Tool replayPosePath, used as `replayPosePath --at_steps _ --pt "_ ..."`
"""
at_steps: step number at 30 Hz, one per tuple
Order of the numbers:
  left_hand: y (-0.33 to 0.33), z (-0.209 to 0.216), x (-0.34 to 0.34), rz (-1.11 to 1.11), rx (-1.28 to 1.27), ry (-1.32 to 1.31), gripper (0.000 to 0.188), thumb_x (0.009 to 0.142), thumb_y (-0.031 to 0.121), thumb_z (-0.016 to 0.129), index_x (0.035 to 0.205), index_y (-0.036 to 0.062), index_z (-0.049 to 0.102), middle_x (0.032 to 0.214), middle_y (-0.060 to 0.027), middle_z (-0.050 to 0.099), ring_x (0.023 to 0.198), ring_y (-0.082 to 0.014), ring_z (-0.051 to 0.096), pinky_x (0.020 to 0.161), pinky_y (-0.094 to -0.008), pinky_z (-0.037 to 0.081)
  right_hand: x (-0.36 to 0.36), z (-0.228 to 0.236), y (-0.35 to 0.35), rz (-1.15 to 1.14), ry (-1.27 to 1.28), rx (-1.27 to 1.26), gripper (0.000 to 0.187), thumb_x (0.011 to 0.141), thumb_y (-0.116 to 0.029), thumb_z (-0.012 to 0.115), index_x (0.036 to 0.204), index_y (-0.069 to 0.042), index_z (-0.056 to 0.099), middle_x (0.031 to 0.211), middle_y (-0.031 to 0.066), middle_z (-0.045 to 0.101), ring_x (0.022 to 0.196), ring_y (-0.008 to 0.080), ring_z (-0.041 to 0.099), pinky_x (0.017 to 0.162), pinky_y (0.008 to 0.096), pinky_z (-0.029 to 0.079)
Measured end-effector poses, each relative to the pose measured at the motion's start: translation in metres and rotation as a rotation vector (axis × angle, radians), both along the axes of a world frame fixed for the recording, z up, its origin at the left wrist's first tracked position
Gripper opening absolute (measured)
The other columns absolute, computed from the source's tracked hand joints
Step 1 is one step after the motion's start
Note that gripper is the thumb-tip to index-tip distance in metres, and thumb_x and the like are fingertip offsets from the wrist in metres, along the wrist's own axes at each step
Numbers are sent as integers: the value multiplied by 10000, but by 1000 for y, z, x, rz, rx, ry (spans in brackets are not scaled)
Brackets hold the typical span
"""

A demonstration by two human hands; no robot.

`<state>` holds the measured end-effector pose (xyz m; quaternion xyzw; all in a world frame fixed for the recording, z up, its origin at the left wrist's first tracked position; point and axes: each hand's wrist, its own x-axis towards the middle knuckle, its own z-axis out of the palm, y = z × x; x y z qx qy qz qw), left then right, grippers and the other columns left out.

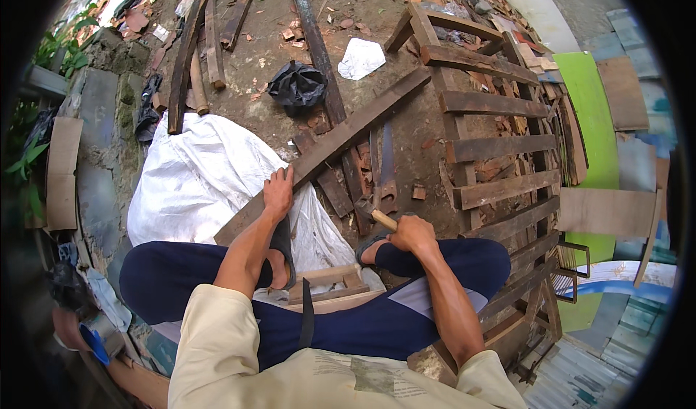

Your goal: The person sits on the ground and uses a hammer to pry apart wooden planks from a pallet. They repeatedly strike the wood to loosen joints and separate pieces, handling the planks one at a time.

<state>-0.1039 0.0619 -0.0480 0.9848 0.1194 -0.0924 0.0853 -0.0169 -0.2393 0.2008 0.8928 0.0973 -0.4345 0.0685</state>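
My left hand [278, 192] is closed over the edge of a long brown wooden plank [355, 130], which slants from beside my left knee up toward the far right. My right hand [414, 233] grips the pale wooden handle of a hammer [382, 219]; the hammer's dark metal head points left, above my right foot. Just beyond the hammer, a handsaw [388, 166] lies on the ground near the plank's right side. Under the plank's near end spreads a white woven sack [196, 170]. Shorter boards [333, 189] lie beneath the plank's middle.
A slatted wooden frame [500, 148] stands along my right. Farther off lie a black plastic bag [297, 84], a white scrap [361, 58], and several loose timbers [187, 61]. At the far right is a green panel [591, 141]; a mossy wall [98, 134] runs along the left.
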Motion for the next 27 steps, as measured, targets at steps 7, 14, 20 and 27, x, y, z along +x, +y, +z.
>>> replayPosePath --at_steps 7,14,20,27 --pt "73 33 34 40 -469 344 782 726 308 736 1402 41 447 1132 -223 685 1088 -376 650 913 -456 518 2 -3 -6 23 -3 -39 379 782 -273 721 1077 -35 751 1093 202 724 1032 358 702 893 440 559" --pt "33 19 16 281 -417 241 717 742 288 756 1343 23 470 1217 -217 626 1148 -401 605 935 -496 513 2 -12 -12 19 -13 4 426 794 -374 744 1045 -30 753 1066 209 724 1015 372 699 887 446 558" --pt "6 27 -1 -159 -134 -313 580 820 272 731 1323 81 514 1270 -119 550 1249 -272 494 1081 -448 341 1 -16 -13 35 -13 -9 465 791 -424 756 1038 -30 753 1068 216 721 1020 374 696 887 447 557" --pt "-72 5 32 252 -610 344 718 808 458 754 1303 -15 538 1355 -190 549 1257 -346 544 997 -438 467 -2 -19 -21 -25 -5 -41 357 790 -270 692 1050 -34 760 1053 209 731 1010 360 710 880 426 564"
